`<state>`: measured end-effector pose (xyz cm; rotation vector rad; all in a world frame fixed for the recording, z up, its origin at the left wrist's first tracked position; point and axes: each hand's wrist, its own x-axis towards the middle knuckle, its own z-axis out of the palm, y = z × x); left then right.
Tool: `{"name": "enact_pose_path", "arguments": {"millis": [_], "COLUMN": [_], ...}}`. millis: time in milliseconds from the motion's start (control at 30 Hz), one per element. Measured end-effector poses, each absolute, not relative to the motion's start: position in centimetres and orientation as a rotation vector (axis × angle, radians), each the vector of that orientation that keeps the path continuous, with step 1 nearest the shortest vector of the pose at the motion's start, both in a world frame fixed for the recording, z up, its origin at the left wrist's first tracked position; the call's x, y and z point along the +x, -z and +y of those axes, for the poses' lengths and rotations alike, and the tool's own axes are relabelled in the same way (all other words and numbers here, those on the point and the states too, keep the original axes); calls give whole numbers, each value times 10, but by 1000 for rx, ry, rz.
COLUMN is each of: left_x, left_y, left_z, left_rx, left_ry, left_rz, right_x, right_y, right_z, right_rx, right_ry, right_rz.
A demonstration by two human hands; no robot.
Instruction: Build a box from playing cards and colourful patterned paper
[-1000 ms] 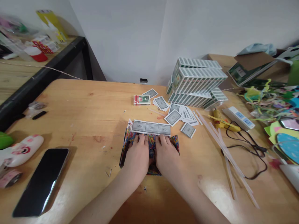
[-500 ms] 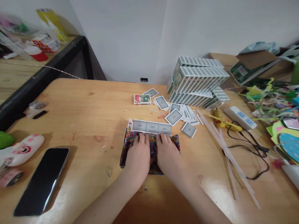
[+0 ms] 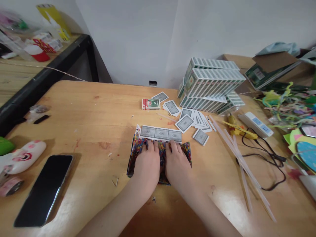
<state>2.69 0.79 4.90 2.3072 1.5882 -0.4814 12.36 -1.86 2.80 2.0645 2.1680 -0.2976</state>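
Note:
A colourful patterned open box [image 3: 188, 152] stands on the table before me. A row of grey-backed playing cards [image 3: 161, 133] runs along its far side, with another card [image 3: 137, 130] upright at the left corner. My left hand [image 3: 148, 161] reaches into the box, fingers stretched out with the tips against its far side, just below the cards. Beside it, my right hand [image 3: 176, 161] lies the same way, fingers extended against that side. Both thumbs are mostly hidden, and the hands cover much of the box's inside.
Loose cards [image 3: 184, 123] and a card pack [image 3: 151, 104] lie beyond the box. Stacked card cartons [image 3: 214, 84] stand at the back right. Glue sticks [image 3: 243, 168], a yellow glue gun [image 3: 238, 128] and a power strip [image 3: 255, 124] are rightward; a phone [image 3: 45, 191] is left.
The view has shifted slightly. Both hands stay in nearly the same place against the far side of the box, and the cards look unmoved.

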Motion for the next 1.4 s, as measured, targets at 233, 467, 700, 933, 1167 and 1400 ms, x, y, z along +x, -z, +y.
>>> {"name": "enact_pose_path", "arguments": {"millis": [233,467,700,933,1167,1400], "left_x": [26,26,27,28,27,27], "left_y": [-45,-45,-43,-46,-42,-41], "left_z": [7,6,5,6,8,9], "left_rx": [2268,2260,2273,2292,2286,2270], "left_ry": [464,443,441,500,491,414], "left_rz": [1623,1645,1675,1676,1673,1661], "right_x": [118,117,118,117,108,104], "right_y": [-30,-26,-26,-35,-45,-47], "right_z": [-16,-19,-18,-7,3,6], "right_rx": [1949,1955,1948,1992,2004,2035], "right_ry": [325,306,318,367,359,384], "right_rz": [2096,2108,2102,2032,1973,1935]}}
